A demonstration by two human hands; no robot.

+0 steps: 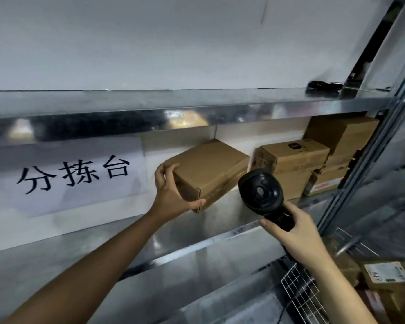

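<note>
Right hand (296, 228) fingers clamped on scanner (260, 190) | left hand (171, 195) fingers clamped on box (211, 167)

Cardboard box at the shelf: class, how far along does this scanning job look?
Likely done: other boxes stand stacked at the right end of the shelf. In hand: the left hand grips the tilted cardboard box while the right hand holds the scanner beside it. Probably left: parcels in the wire basket, lower right.

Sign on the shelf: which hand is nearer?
Left. The left hand grips a box just right of the sign; the right hand, holding the scanner, is farther right, past the box.
</note>
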